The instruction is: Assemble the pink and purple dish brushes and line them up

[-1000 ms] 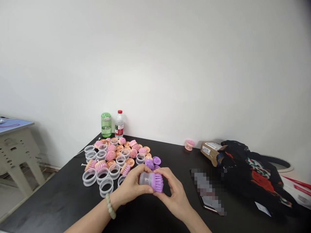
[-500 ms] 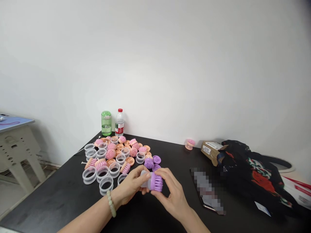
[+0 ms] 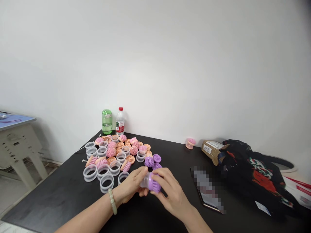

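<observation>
In the head view, my left hand is closed around a translucent plastic ring; a beaded bracelet circles that wrist. The fingers of my right hand grip a purple bristle brush head, which sits against the ring's right end. How far the two parts fit together cannot be made out. Just beyond my hands lie another purple brush head and purple discs. Further left spread several translucent rings, pink brush heads and orange discs.
A green bottle and a red-capped bottle stand by the wall. One pink brush sits apart at the black table's back edge. To the right are a phone, a cardboard box and a dark patterned bag.
My right fingers have shifted over the bristles and now cover more of the purple brush head. My left hand keeps its hold on the ring. The view has moved slightly.
</observation>
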The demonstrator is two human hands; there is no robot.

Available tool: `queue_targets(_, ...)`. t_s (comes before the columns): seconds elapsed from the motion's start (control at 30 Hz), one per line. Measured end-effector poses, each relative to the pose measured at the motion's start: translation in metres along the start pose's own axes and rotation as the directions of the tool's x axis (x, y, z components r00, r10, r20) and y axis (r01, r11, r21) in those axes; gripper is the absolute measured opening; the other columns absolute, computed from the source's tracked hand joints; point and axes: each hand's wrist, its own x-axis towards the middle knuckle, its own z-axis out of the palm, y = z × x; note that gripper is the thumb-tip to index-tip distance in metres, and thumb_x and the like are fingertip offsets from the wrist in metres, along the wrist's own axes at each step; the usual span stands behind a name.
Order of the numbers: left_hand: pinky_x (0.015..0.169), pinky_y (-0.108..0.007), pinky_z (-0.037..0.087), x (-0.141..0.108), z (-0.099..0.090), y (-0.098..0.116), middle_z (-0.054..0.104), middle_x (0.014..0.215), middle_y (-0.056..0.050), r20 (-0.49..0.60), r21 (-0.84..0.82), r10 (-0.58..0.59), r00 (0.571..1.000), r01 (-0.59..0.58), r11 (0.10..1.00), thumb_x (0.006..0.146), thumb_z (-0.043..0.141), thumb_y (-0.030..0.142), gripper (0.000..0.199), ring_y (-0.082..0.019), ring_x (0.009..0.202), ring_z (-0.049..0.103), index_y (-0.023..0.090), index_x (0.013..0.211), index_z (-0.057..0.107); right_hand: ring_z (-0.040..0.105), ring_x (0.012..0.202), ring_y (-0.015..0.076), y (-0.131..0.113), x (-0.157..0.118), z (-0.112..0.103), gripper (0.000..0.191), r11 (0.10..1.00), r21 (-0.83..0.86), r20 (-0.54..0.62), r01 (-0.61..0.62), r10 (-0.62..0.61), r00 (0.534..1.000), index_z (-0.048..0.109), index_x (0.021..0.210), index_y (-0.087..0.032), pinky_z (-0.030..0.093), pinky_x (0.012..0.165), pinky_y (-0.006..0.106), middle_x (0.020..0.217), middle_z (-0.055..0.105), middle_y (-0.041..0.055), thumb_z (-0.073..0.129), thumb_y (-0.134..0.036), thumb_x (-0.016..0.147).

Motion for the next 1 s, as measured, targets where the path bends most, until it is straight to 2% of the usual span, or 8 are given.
queue_targets(0.1,0.058,-0.025,0.041,-0.004,-0.002,0.005,0.053,0.076,0.003,-0.005,0.21,0.192,0.981,-0.187,0.96,0.088,0.055,0.059,0.041,-0.011,0.061,0.049,0.019,0.094,0.051,0.066,0.089,0.0253,0.004,-0.002,0.006,0.037,0.935,0.144,-0.068,-0.324,0.336,0.939,0.06,0.115,-0.025,0.056,0.079,0.038,0.102,0.067,0.0074,0.072,-0.028,0.081)
queue_targets(0.2,0.075,-0.032,0.045,-0.005,-0.006,0.005,0.055,0.096,-0.003,0.069,0.432,0.418,0.906,-0.405,0.806,0.084,0.062,0.057,0.043,-0.018,0.083,0.052,0.02,0.104,0.054,0.063,0.067,0.0178,0.005,0.0,0.012,0.025,0.703,0.432,0.069,-0.565,0.599,0.798,0.061,0.103,-0.023,0.054,0.063,0.031,0.08,0.065,0.0011,0.064,-0.041,0.086)
queue_targets(0.37,0.087,-0.038,0.048,-0.003,-0.013,-0.001,0.056,0.107,-0.009,0.231,0.637,0.616,0.753,-0.596,0.489,0.091,0.061,0.039,0.022,-0.023,0.1,0.056,0.021,0.102,0.054,0.055,0.056,0.0116,0.003,0.004,0.015,0.033,0.261,0.728,0.339,-0.634,0.666,0.664,0.059,0.087,-0.019,0.051,0.052,0.025,0.065,0.059,-0.0031,0.071,-0.049,0.08)
queue_targets(0.53,0.082,-0.035,0.049,0.0,-0.015,-0.005,0.061,0.107,-0.01,0.391,0.766,0.659,0.643,-0.624,0.154,0.095,0.05,0.02,0.007,-0.022,0.097,0.058,0.02,0.102,0.054,0.054,0.055,0.0097,0.004,0.003,0.02,0.038,0.224,0.731,0.331,-0.645,0.709,0.622,0.058,0.083,-0.018,0.053,0.049,0.023,0.064,0.057,-0.0043,0.079,-0.048,0.072)
queue_targets(0.63,0.084,-0.041,0.048,-0.001,-0.014,-0.005,0.063,0.102,-0.01,0.385,0.851,0.617,0.686,-0.522,0.05,0.094,0.053,0.023,0.012,-0.025,0.096,0.058,0.019,0.105,0.057,0.054,0.05,0.0096,0.007,-0.001,0.027,0.039,0.328,0.643,0.268,-0.692,0.75,0.605,0.058,0.081,-0.018,0.052,0.045,0.023,0.06,0.055,-0.0053,0.075,-0.052,0.075)
queue_targets(0.77,0.088,-0.046,0.048,-0.003,-0.016,0.001,0.063,0.107,-0.011,0.227,0.916,0.599,0.768,-0.378,0.137,0.086,0.066,0.035,0.048,-0.029,0.099,0.057,0.02,0.13,0.053,0.063,0.061,0.0157,0.022,-0.004,0.024,0.04,0.475,0.561,0.187,-0.678,0.725,0.663,0.062,0.097,-0.019,0.055,0.048,0.027,0.07,0.061,-0.0009,0.06,-0.057,0.085)
queue_targets(0.9,0.096,-0.045,0.046,0.0,-0.025,0.009,0.063,0.117,-0.011,0.032,0.783,0.578,0.815,-0.38,0.492,0.086,0.067,0.041,0.05,-0.028,0.109,0.058,0.025,0.131,0.055,0.066,0.089,0.0249,0.054,-0.01,0.013,0.045,0.691,0.252,-0.129,-0.678,0.718,0.684,0.06,0.115,-0.02,0.059,0.064,0.036,0.1,0.066,0.0086,0.062,-0.05,0.082)
queue_targets(1.0,0.099,-0.045,0.045,0.005,-0.027,0.011,0.064,0.122,-0.011,-0.076,0.447,0.511,0.856,-0.429,0.785,0.085,0.067,0.044,0.045,-0.029,0.115,0.059,0.022,0.123,0.058,0.062,0.096,0.0306,0.074,-0.014,0.015,0.044,0.725,-0.019,-0.19,-0.688,0.673,0.715,0.064,0.111,-0.019,0.056,0.079,0.046,0.105,0.065,0.0119,0.072,-0.04,0.073)
